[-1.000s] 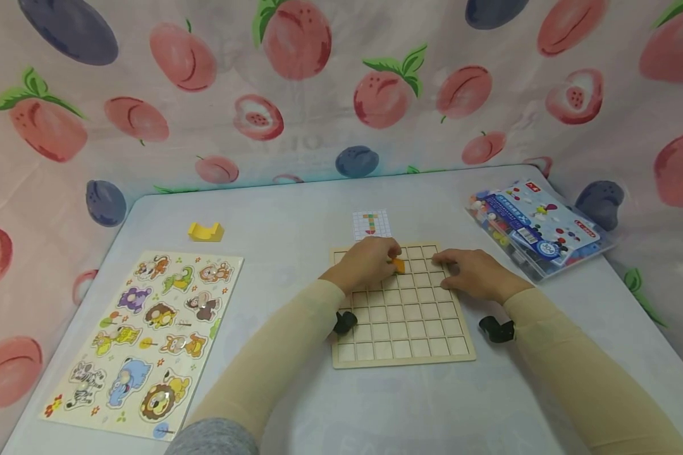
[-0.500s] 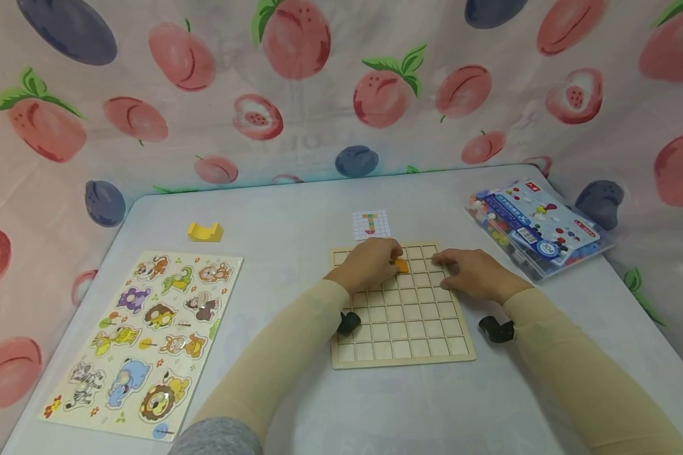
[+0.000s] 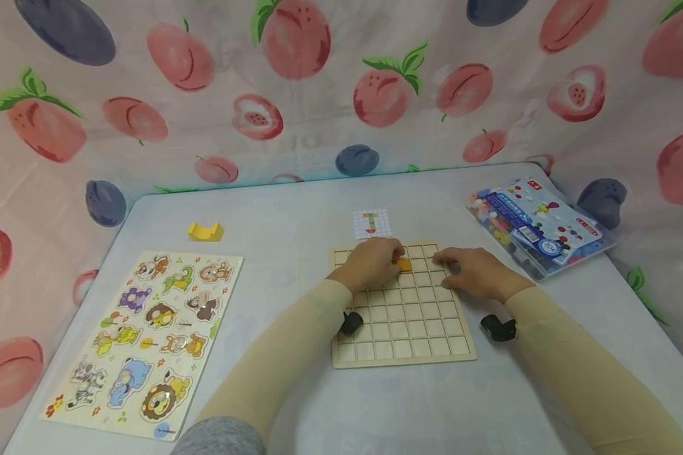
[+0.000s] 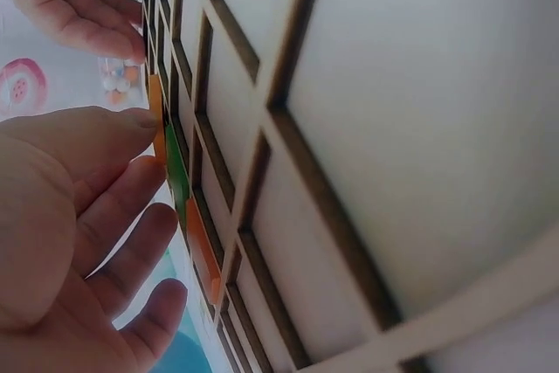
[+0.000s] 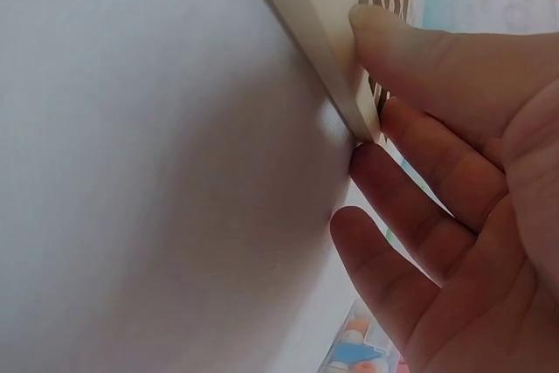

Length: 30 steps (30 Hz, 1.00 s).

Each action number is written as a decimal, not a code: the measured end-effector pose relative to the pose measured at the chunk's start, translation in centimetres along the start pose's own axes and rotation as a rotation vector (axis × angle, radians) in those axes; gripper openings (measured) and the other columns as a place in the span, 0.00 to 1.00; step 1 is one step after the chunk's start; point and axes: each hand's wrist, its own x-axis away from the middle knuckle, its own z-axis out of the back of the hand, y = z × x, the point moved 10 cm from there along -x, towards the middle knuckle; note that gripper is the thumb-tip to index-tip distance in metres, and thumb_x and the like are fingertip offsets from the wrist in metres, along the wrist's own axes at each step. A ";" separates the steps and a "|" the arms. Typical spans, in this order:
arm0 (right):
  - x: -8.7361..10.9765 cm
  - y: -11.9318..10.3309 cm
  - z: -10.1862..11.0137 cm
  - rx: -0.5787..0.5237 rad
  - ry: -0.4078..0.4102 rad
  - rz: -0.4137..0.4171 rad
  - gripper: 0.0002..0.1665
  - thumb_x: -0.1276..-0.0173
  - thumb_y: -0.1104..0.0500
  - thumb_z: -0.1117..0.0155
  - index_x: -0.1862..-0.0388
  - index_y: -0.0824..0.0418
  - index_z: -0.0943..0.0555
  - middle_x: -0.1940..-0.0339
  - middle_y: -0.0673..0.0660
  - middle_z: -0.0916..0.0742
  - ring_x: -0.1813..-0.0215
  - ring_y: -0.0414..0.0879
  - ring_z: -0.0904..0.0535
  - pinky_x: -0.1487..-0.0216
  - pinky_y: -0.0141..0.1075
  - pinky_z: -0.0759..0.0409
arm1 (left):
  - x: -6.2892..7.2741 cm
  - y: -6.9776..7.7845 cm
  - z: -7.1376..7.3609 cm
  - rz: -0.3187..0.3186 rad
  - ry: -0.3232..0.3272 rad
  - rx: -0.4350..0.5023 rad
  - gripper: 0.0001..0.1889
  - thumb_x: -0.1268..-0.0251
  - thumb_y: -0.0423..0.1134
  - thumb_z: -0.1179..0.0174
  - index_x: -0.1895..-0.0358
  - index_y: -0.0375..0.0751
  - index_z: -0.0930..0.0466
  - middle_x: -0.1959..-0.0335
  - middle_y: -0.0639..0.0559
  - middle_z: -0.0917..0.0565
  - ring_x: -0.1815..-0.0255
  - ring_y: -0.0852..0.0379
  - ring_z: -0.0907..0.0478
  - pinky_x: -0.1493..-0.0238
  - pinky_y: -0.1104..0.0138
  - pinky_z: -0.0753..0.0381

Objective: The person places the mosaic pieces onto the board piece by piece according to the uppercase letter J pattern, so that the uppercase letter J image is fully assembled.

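Observation:
In the head view my left hand (image 3: 372,262) is over the upper part of a wooden grid board (image 3: 404,328), pinching an orange square tile (image 3: 404,265) between thumb and fingers. The left wrist view shows this orange tile (image 4: 156,109) under the thumb tip, next to a green tile (image 4: 176,163) and another orange tile (image 4: 203,251) in the grid. From above, the hand hides those two. My right hand (image 3: 478,273) rests at the board's right edge. Its thumb lies on the rim (image 5: 332,41), and its other fingers extend along the side.
Behind the board lies a pattern card (image 3: 371,224) with a coloured shape on a grid. A clear plastic case (image 3: 541,227) of colourful pieces stands at back right. To the left are an animal puzzle board (image 3: 142,341) and a yellow curved block (image 3: 206,232).
My left hand has shifted slightly to the right with the orange tile. The right hand keeps its place at the board's edge.

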 end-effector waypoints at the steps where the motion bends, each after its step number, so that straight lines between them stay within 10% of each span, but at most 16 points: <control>1: 0.0 0.0 0.0 0.002 0.000 -0.002 0.33 0.33 0.58 0.30 0.30 0.62 0.26 0.31 0.68 0.25 0.28 0.67 0.35 0.32 0.61 0.38 | 0.0 0.0 0.0 -0.002 0.003 -0.005 0.16 0.30 0.41 0.39 0.41 0.44 0.19 0.51 0.55 0.17 0.52 0.59 0.22 0.47 0.65 0.24; 17: 0.0 -0.2 0.1 0.008 0.005 -0.007 0.32 0.33 0.59 0.31 0.30 0.63 0.26 0.31 0.68 0.25 0.29 0.66 0.34 0.32 0.61 0.37 | 0.0 0.2 0.1 0.011 -0.001 -0.012 0.17 0.30 0.41 0.39 0.41 0.45 0.19 0.51 0.56 0.17 0.51 0.59 0.22 0.48 0.66 0.24; 30: 0.0 0.0 -0.1 -0.008 -0.006 -0.021 0.33 0.33 0.59 0.31 0.30 0.63 0.27 0.30 0.69 0.26 0.28 0.67 0.36 0.31 0.61 0.39 | 2.7 -1.6 3.9 0.035 0.045 0.030 0.18 0.29 0.43 0.38 0.39 0.43 0.20 0.45 0.54 0.17 0.41 0.53 0.24 0.43 0.61 0.24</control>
